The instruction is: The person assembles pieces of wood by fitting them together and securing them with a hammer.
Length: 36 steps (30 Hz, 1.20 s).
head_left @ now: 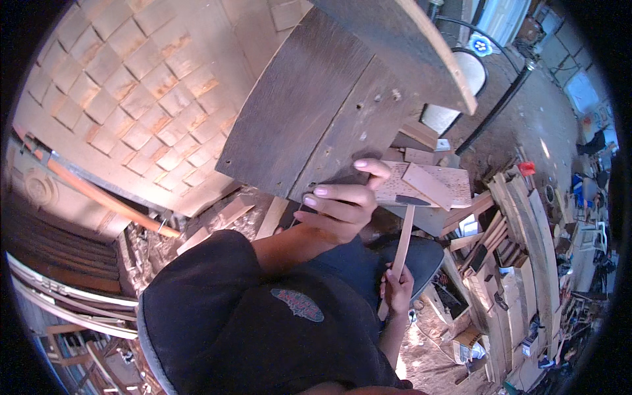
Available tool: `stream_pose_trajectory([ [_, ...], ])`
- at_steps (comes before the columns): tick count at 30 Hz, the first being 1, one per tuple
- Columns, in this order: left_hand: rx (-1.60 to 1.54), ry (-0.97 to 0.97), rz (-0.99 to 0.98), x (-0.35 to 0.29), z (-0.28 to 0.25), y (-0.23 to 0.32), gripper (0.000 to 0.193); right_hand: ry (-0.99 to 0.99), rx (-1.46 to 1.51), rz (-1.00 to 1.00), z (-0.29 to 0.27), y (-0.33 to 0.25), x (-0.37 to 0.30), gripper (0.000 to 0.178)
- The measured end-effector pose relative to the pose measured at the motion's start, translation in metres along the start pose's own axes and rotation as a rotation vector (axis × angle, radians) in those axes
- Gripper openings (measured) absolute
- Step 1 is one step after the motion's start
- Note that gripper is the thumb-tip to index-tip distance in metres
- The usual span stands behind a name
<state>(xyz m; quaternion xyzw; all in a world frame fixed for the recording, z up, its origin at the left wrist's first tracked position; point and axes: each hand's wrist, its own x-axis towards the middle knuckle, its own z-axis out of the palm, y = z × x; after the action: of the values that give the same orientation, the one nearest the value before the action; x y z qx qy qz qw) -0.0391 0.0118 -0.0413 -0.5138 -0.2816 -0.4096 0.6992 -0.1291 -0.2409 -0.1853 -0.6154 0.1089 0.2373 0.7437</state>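
My right hand (397, 289) is wrapped round the pale wooden handle of a hammer (403, 240), which points upward with its dark, narrow head at the top. In front of me leans a dark-brown wooden panel (296, 99) of joined boards, with a seam and several small holes. My left hand (349, 207) is at the panel's lower edge, fingers bent and apart, seemingly resting against the wood. No held thing shows in it, though its inner side is partly hidden. Just beyond the hammer head lies a speckled wooden block (454, 181) with a thin offcut (426, 186) on top.
A curved wooden piece (441, 49) juts out at the panel's upper right. A woven-pattern wood sheet (131, 85) stands at the left, above an orange bar (99, 194). Stacked planks (526, 217) and scraps crowd the right. A black tube (497, 108) slants at the upper right.
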Motion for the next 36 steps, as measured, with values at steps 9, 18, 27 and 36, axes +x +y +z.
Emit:
stream_pose_trajectory([
  [9,0.191,0.036,-0.017,-0.002,0.016,-0.004,0.021,-0.054,-0.091,-0.064,0.016,0.002,-0.003,0.021],
  [18,1.690,0.949,0.448,-0.012,0.034,-0.006,0.072,-0.060,0.393,-0.494,0.040,-0.087,-0.026,0.027],
  [27,1.999,1.267,0.347,0.021,0.011,-0.068,0.082,0.186,0.317,-0.763,0.053,-0.136,-0.067,0.039],
  [36,2.284,1.216,0.295,0.018,0.010,-0.084,0.086,0.378,0.071,-0.734,0.073,-0.148,-0.082,0.033],
])
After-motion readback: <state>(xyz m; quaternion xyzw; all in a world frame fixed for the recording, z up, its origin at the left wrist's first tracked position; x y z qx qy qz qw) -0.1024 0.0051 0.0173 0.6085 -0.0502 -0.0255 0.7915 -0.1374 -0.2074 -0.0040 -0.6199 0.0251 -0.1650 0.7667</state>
